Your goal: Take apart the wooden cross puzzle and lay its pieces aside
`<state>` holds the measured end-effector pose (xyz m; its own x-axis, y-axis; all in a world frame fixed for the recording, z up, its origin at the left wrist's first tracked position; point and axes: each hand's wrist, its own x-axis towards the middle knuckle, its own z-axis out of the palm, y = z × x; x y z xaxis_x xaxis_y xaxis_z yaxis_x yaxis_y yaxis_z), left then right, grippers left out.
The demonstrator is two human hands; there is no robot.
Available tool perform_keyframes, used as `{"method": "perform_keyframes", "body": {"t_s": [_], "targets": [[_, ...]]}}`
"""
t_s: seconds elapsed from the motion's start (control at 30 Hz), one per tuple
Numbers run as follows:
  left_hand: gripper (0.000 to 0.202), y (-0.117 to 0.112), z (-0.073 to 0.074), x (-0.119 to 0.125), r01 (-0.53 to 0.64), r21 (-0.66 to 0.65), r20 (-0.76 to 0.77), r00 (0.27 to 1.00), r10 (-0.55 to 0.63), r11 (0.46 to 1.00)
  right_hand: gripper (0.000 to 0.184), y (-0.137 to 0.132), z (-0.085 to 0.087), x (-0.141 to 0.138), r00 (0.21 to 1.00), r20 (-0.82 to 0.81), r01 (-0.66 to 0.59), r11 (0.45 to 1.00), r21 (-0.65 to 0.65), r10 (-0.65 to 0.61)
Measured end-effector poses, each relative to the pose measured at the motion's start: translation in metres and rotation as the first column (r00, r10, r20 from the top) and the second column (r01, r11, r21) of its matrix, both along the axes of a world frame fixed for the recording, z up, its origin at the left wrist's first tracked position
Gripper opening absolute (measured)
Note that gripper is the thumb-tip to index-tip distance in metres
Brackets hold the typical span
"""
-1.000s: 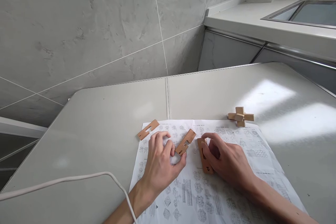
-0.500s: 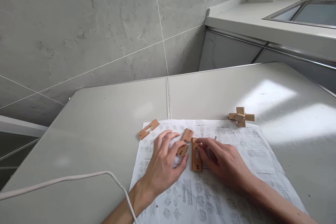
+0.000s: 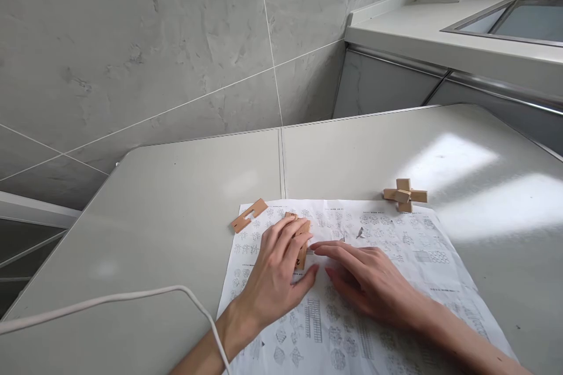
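Left hand [image 3: 276,269] draped over wooden piece [image 3: 301,261] marked 2 on printed sheet [image 3: 321,299], grip can't be told from here | right hand [image 3: 372,281] open just beside | sink [image 3: 525,20] back right, contents unclear

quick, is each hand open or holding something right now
Left hand: curled over block 2; can't tell if gripping.
Right hand: open, holding nothing visible.

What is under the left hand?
Under the left hand, parts of a wooden piece marked 2 and the end of another piece show over the printed sheet; the fingers hide the rest.
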<state>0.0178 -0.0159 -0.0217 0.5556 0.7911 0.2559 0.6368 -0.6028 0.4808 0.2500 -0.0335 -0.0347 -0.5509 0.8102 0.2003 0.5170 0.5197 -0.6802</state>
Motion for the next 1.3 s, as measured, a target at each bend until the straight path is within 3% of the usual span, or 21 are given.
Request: {"method": "perform_keyframes", "body": {"t_s": [0.1,0.3,0.57,0.7,0.9,1.0,1.1,1.2,1.3], "targets": [[0.037,0.001,-0.003,0.0,-0.065,0.061,-0.011,0.998,0.066,0.996,0.038,0.0,-0.004,0.0,1.0,0.003,0.025,1.0,-0.004,-0.024],[0.033,0.008,-0.01,-0.008,-0.234,0.171,-0.001,0.971,0.238,0.957,0.038,0.0,-0.01,0.001,0.998,-0.037,0.045,0.997,0.057,-0.043],[0.03,0.025,-0.009,-0.024,-0.328,0.305,0.028,0.942,0.335,0.894,0.036,0.0,-0.011,0.002,0.998,-0.042,0.041,0.998,0.052,-0.039],[0.026,0.022,-0.005,-0.023,-0.276,0.282,0.056,0.961,0.271,0.919,0.035,0.0,-0.01,0.002,0.997,-0.059,0.043,0.999,0.03,-0.041],[0.016,0.006,-0.006,-0.018,0.029,0.171,0.058,0.998,-0.04,0.985,0.023,0.003,-0.001,0.004,0.98,-0.143,0.116,0.977,-0.18,-0.142],[0.015,0.003,-0.009,-0.017,0.111,0.124,0.033,0.993,-0.116,0.986,0.018,0.006,0.003,0.005,0.942,-0.239,0.151,0.934,-0.324,-0.235],[0.014,0.003,-0.01,-0.016,0.123,0.091,-0.014,0.992,-0.122,0.988,0.021,0.01,0.006,0.008,0.852,-0.362,0.165,0.85,-0.5,-0.378],[0.014,0.003,-0.009,-0.014,0.119,0.077,-0.002,0.993,-0.119,0.99,0.025,0.016,0.007,0.014,0.695,-0.452,0.141,0.722,-0.677,-0.559],[0.014,0.004,-0.009,-0.013,0.114,0.067,0.028,0.993,-0.116,0.991,0.024,0.025,0.008,0.021,0.46,-0.507,0.049,0.591,-0.805,-0.729]]}}
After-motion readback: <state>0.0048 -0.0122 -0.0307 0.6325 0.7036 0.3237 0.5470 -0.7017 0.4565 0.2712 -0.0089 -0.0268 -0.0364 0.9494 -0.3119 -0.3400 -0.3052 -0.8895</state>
